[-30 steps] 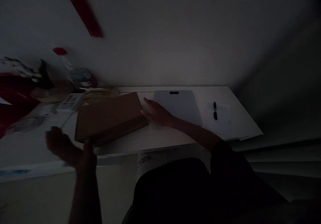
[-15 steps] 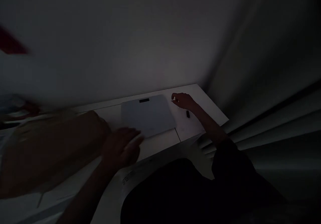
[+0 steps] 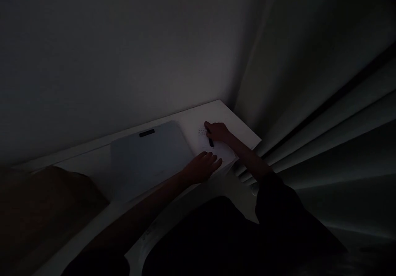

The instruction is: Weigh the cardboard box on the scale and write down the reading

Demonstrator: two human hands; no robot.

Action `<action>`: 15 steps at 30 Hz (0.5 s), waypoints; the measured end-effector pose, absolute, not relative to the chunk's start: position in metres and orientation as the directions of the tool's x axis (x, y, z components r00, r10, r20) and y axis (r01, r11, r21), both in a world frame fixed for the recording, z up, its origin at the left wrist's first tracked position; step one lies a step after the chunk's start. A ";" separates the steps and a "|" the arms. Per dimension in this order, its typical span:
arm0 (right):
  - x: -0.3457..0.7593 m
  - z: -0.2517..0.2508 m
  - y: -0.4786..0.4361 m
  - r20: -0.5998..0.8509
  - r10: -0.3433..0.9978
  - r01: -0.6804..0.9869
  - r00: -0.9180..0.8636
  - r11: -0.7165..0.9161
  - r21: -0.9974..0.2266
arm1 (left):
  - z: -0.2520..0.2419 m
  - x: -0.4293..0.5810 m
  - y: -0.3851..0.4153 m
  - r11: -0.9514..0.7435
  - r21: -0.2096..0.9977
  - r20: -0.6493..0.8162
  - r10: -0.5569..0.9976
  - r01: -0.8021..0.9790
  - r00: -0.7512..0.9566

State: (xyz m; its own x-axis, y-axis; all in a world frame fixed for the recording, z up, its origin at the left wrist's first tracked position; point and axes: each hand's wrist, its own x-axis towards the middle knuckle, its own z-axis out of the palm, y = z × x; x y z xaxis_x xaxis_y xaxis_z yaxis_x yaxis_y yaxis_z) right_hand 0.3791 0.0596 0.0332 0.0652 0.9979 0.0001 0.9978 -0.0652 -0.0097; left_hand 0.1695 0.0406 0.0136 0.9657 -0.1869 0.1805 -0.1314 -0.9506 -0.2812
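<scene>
The scene is very dark. My right hand [image 3: 218, 130] rests on a white sheet of paper [image 3: 224, 152] at the far right end of the white desk [image 3: 99, 160], its fingers closed around a small black pen [image 3: 211, 142]. My left hand [image 3: 202, 166] lies flat on the same paper near the desk's front edge, fingers spread, holding nothing. A grey flat pad [image 3: 148, 158] with a dark tab at its top lies just left of both hands.
A brown cardboard box [image 3: 43, 201] sits at the left end of the desk, dim and partly cut off. A wall runs behind the desk. Folded curtains [image 3: 309, 115] hang right beside the desk's right edge.
The view has swung right, away from the clutter. My left hand left the box and came across to the paper. My right hand moved from the box to the pen and closed on it.
</scene>
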 end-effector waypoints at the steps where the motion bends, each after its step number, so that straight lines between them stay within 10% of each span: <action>1: 0.379 0.034 0.060 0.004 0.999 0.999 0.053 -0.053 -0.010 | 0.011 0.175 0.039 -0.959 -0.252 0.141 -0.166 -0.127 0.976; 15: 0.406 0.033 0.058 0.033 0.998 0.998 -0.046 0.044 0.046 | -0.002 0.185 0.034 -0.999 -0.021 0.018 -0.047 -0.046 0.999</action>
